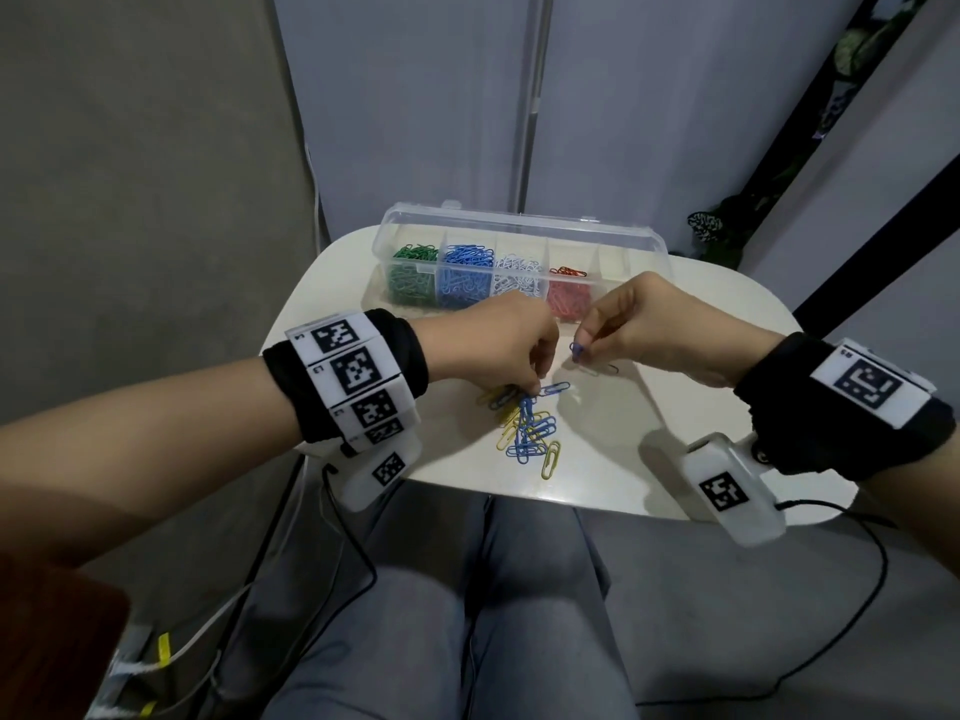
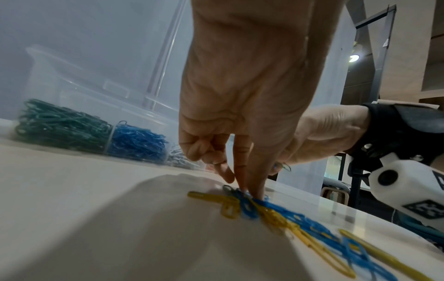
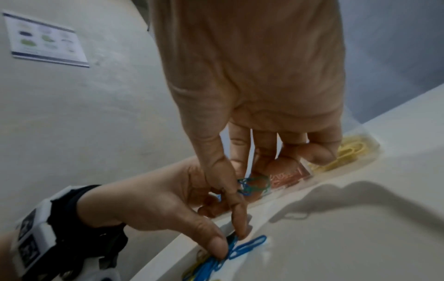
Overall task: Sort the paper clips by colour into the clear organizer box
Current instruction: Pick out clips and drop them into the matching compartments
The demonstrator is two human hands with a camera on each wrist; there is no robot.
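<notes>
The clear organizer box (image 1: 631, 262) stands open at the table's far edge, with green (image 1: 413, 275), blue (image 1: 465, 278), white (image 1: 519, 280) and red (image 1: 569, 298) clips in separate compartments. Yellow clips (image 3: 348, 152) fill the end one. A loose pile of blue and yellow clips (image 1: 530, 433) lies mid-table. My left hand (image 1: 530, 394) reaches down onto the pile's far end, thumb and forefinger pinching a blue clip (image 3: 234, 240). My right hand (image 1: 577, 349) hovers just right of it, holding a small bunch of blue and green clips (image 3: 252, 185) between thumb and fingers.
A pale clip (image 1: 592, 368) lies on the white table (image 1: 675, 407) under my right hand. The box lid (image 1: 519, 226) stands up against the grey curtain behind. My knees sit under the near table edge, and cables hang from both wrist cameras.
</notes>
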